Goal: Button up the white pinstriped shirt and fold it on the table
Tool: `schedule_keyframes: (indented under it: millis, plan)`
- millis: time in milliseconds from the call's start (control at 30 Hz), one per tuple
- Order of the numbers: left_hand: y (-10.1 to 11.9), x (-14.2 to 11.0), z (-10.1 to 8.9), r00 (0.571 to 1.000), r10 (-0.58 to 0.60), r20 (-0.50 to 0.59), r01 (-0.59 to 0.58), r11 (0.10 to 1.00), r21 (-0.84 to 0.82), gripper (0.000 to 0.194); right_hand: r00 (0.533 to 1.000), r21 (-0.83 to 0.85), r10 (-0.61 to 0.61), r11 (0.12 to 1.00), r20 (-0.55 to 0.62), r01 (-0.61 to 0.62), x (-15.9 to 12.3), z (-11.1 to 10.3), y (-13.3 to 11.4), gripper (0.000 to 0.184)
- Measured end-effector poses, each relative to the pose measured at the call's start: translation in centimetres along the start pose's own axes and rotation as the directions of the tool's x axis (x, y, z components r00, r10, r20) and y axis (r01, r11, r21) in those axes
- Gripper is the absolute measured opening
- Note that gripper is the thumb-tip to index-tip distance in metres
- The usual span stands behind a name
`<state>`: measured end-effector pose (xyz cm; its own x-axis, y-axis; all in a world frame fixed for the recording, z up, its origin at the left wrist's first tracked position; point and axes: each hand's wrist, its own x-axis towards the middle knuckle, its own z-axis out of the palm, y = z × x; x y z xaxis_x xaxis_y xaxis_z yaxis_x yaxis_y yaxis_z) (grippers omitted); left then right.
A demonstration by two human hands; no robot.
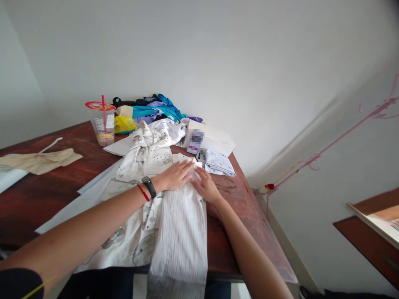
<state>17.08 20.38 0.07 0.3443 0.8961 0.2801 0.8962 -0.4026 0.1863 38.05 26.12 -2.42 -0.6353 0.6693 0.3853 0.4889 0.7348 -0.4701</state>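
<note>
Where the two hands meet, a striped shirt (181, 224) lies lengthwise on the tabletop (37, 195), folded into a narrow strip whose lower end hangs over the near edge. The left hand (174, 175) lies flat on the upper end of it, fingers stretched out and close together, palm down, pinching nothing. The right hand (206, 187) rests just beside it on the strip's right edge, also flat, its grip spread open with the fingers pointing toward the left hand; the fingertips of the two hands nearly touch. A black watch (149, 186) and a red band (143, 192) sit on the left wrist. The striped shirt lies on top of a cream printed shirt (137, 195), which spreads out to its left and reaches up toward the far side. Beyond the hands, a white box (215, 139) stands near the right edge, with a folded pale blue cloth (220, 162) just in front of it. Farther back, a heap of clothes (152, 109) in teal, purple and black lies against the wall, with a yellow bag (124, 123) beside it. A plastic cup (104, 124) with a red straw stands left of the heap. A beige cloth (43, 161) lies well apart at the far left.
</note>
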Motion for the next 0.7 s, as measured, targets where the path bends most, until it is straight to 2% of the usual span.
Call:
schedule_keyframes:
  millis: [100,167,467,700]
  plan:
    - [0.5,-0.3,0.2,0.994,0.017,0.111,-0.013,0.999,-0.042,0.065,0.963,-0.074,0.066,0.996,0.261,-0.048,-0.2,0.8,0.1,0.068]
    - [0.5,-0.4,0.5,0.987,-0.028,0.16,0.034,0.999,-0.034,0.071,0.935,-0.115,0.133,0.988,0.328,-0.1,-0.3,1.1,0.3,0.071]
    - [0.0,-0.3,0.1,0.961,-0.155,0.23,0.166,0.986,-0.029,0.084,0.905,-0.192,0.242,0.964,0.35,-0.183,-0.2,0.5,-0.5,0.072]
    - [0.1,-0.4,-0.2,0.971,-0.131,0.198,0.144,0.988,-0.053,0.086,0.855,-0.243,0.327,0.939,0.401,-0.245,-0.2,-0.4,-1.7,0.069]
